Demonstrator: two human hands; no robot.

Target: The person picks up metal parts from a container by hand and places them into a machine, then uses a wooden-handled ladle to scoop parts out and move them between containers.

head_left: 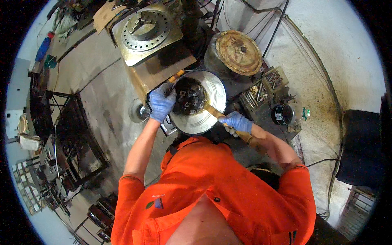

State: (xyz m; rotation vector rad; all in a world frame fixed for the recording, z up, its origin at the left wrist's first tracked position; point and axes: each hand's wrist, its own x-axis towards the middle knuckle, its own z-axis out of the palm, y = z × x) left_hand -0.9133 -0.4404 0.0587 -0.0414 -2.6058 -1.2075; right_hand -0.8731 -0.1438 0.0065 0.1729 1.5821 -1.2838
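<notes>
A round silvery metal basin is in front of me, with dark liquid and several small square metal parts in its bottom. My left hand, in a blue glove, is closed at the basin's left rim. Just beyond those fingers an orange-brown handle lies against the rim; whether the hand touches it I cannot tell. My right hand, gloved in blue too, is wrapped round a wooden stick. The stick slants over the right rim, its tip inside the basin beside the parts.
Beyond the basin stands a machine table with a round chuck. A rusty-lidded drum is at the far right. Nearer are trays of metal pieces and a black can. A small metal bowl sits left of the basin.
</notes>
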